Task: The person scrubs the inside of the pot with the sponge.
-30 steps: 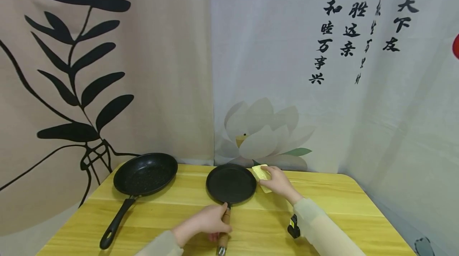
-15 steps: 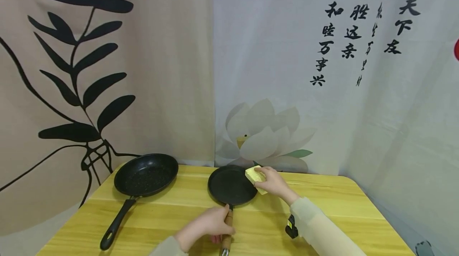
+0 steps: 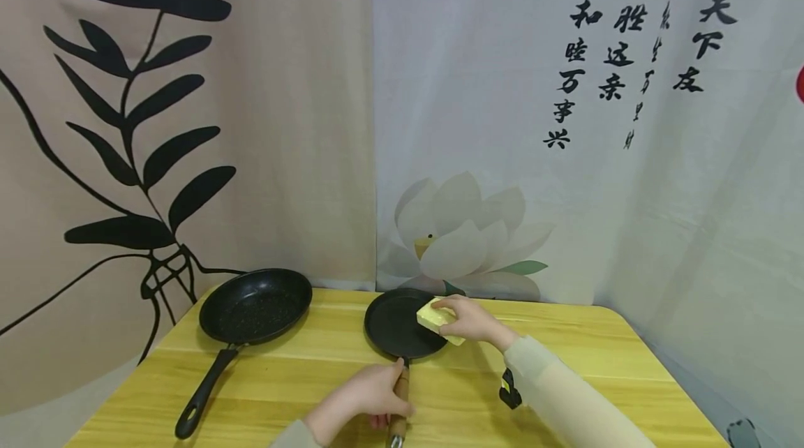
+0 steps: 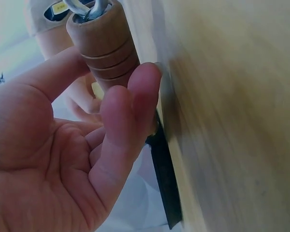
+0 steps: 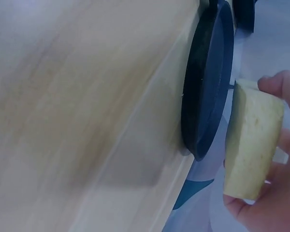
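A small, flat black frying pan [image 3: 394, 322] with a wooden handle [image 4: 104, 43] lies on the table. My left hand [image 3: 375, 389] holds that handle between thumb and fingers; the left wrist view shows fingertips against the wood. Over the pan's right side, my right hand [image 3: 472, 321] pinches a yellow sponge [image 3: 430, 317] between thumb and fingers. In the right wrist view a gap shows between the sponge [image 5: 253, 140] and the pan [image 5: 210, 87]. The sponge hides part of the pan's right rim.
A larger, deeper black frying pan [image 3: 256, 305] stands at the left of the wooden table [image 3: 584, 357], its black handle [image 3: 204, 392] pointing towards the front. Behind the table hangs a printed curtain [image 3: 301, 120]. A black device [image 3: 510, 390] sits at the right wrist.
My right hand has lifted the sponge from the table beside the pan and carried it left over the pan's right side. The left hand keeps its hold on the handle, with a slight shift right.
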Available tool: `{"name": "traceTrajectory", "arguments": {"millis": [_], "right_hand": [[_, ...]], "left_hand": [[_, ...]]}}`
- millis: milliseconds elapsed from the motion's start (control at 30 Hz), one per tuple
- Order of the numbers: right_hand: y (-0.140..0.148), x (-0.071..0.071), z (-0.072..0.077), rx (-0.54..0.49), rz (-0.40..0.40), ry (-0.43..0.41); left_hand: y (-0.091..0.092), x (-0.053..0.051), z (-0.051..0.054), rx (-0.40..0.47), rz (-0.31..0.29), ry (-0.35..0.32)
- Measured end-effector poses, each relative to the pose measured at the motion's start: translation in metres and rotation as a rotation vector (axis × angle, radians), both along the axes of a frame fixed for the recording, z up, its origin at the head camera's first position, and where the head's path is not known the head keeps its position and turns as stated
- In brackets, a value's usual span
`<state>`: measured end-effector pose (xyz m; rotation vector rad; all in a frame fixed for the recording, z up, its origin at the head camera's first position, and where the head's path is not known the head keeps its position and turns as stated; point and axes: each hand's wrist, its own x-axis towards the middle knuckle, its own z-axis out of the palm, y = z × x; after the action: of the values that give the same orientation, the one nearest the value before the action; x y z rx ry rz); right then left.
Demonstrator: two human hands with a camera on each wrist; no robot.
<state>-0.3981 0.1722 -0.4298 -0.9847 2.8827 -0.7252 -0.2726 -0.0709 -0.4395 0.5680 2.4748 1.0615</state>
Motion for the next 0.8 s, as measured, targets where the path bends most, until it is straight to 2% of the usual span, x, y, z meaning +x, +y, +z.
{"name": "traceTrajectory", "arguments": {"millis": [233, 500, 800], "right_hand": [[-0.006, 0.003, 0.009, 0.055, 0.09, -0.041], [-0.011, 0.005, 0.015, 0.116, 0.177, -0.104], [-0.015, 0.005, 0.014, 0.19, 0.226, -0.097]], "left_hand": [[-0.001, -0.002, -0.003, 0.007, -0.001, -0.037], [0.0, -0.002, -0.003, 0.003, -0.01, -0.002], [0.003, -0.001, -0.003, -0.003, -0.012, -0.006]]}}
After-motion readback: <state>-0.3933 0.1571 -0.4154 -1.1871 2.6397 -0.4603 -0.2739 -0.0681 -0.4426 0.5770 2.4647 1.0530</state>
